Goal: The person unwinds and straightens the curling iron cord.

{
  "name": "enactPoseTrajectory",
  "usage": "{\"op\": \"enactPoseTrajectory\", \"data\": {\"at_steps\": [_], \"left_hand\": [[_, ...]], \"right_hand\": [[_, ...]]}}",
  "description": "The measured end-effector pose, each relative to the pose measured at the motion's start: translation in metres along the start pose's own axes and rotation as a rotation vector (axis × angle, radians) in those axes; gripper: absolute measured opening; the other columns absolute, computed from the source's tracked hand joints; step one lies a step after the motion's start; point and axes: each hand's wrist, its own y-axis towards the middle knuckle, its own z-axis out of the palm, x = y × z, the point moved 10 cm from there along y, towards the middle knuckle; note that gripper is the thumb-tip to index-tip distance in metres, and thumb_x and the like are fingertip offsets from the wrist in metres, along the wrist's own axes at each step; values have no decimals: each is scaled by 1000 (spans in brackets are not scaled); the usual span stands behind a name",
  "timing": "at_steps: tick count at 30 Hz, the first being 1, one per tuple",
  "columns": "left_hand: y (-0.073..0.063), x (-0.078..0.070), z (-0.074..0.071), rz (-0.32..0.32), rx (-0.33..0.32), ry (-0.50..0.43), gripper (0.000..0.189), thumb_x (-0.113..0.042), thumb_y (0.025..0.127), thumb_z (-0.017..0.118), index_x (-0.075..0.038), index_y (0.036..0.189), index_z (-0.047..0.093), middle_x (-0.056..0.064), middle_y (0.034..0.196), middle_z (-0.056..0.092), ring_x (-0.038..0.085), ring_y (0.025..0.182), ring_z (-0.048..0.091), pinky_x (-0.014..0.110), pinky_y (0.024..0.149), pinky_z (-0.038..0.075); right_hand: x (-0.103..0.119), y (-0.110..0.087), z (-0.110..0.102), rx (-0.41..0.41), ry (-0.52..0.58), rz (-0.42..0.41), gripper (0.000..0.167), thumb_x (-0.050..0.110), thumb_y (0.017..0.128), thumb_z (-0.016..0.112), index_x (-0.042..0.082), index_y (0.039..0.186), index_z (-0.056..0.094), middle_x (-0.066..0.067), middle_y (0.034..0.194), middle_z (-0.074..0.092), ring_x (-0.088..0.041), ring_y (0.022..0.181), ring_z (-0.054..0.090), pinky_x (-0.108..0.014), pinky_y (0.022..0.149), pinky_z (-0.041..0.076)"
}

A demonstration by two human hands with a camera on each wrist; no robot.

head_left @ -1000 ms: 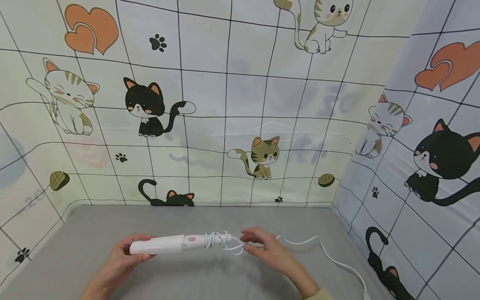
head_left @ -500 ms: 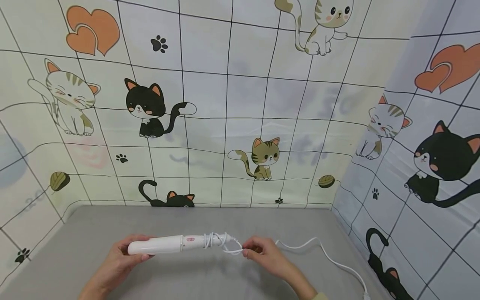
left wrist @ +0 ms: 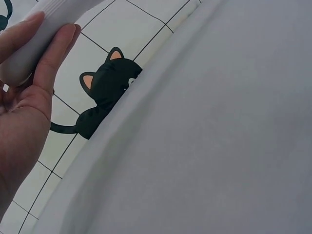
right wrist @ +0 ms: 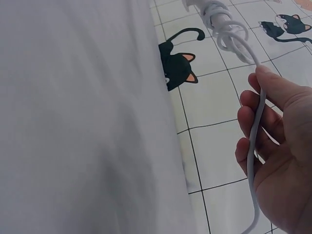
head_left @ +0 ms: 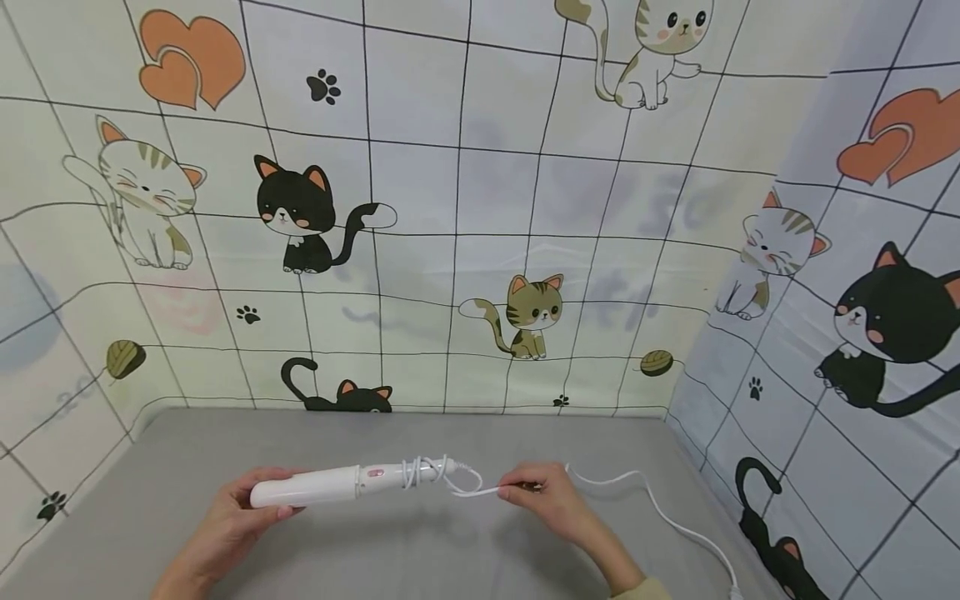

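A white wand-shaped electrical appliance (head_left: 315, 487) with a small pink mark is held above the grey table, nearly level. My left hand (head_left: 232, 521) grips its thick rounded end, thumb in front and fingers behind; the left wrist view shows this hand (left wrist: 29, 112) too. White power cord (head_left: 411, 473) is wound round the slimmer right end, with a loose loop hanging off it. My right hand (head_left: 551, 500) pinches the cord between thumb and fingertips, to the right of that loop. In the right wrist view the cord (right wrist: 254, 129) runs down across my right hand (right wrist: 285, 141).
The grey tabletop (head_left: 420, 558) lies beneath both hands. Cat-printed cloth walls (head_left: 420, 192) stand behind it and at the sides. A free length of cord (head_left: 675, 523) trails along the right side towards a white plug (head_left: 735, 592) at the bottom edge.
My right hand has closed from loose fingers to a pinch on the cord and moved right, drawing the cord out from the coil. My left hand and the appliance have shifted slightly left.
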Motion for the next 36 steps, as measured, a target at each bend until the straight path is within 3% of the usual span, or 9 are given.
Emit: {"op": "enactPoseTrajectory", "data": {"at_steps": [4, 8, 13, 19, 27, 36], "left_hand": [[0, -2, 1, 40, 13, -8, 57, 29, 86, 53, -9, 124, 72, 3, 126, 71, 15, 108, 67, 37, 93, 59], [-4, -5, -6, 72, 12, -41, 58, 31, 86, 50, -8, 125, 71, 5, 127, 71, 16, 108, 67, 38, 93, 59], [-8, -3, -10, 0, 19, -34, 56, 29, 87, 51, -8, 124, 72, 3, 127, 71, 16, 109, 66, 38, 92, 59], [-5, 1, -8, -72, 44, -12, 53, 25, 90, 53, -10, 126, 71, 1, 128, 70, 16, 111, 64, 39, 93, 59], [-4, -2, -6, -46, 58, -35, 55, 27, 89, 52, -12, 124, 72, 3, 128, 70, 16, 112, 65, 39, 94, 58], [-4, -6, -7, -7, 72, -64, 57, 29, 89, 50, -11, 125, 71, 5, 130, 70, 17, 114, 65, 39, 94, 58]], "right_hand": [[4, -1, -8, 4, -25, -20, 4, -2, 87, 77, -2, 92, 78, -7, 79, 71, -1, 70, 53, -22, 58, 48], [-21, -7, -28, -36, -46, 44, 6, 3, 89, 78, 2, 95, 79, -3, 87, 74, -3, 76, 60, -22, 63, 53], [-44, -14, -50, -79, -57, 168, 9, 11, 90, 79, 6, 98, 79, -6, 93, 75, -7, 82, 64, -23, 70, 56], [-47, -12, -38, 11, -105, 146, 11, 15, 92, 78, 6, 99, 78, -7, 94, 74, -9, 84, 63, -25, 72, 56], [-43, -14, -33, 0, -170, 114, 16, 14, 94, 76, 2, 104, 77, -3, 100, 76, -17, 98, 68, -43, 89, 58], [-33, -9, -27, -22, -206, 91, 22, 17, 98, 71, 6, 118, 74, -6, 110, 76, -20, 101, 70, -40, 86, 59]]}}
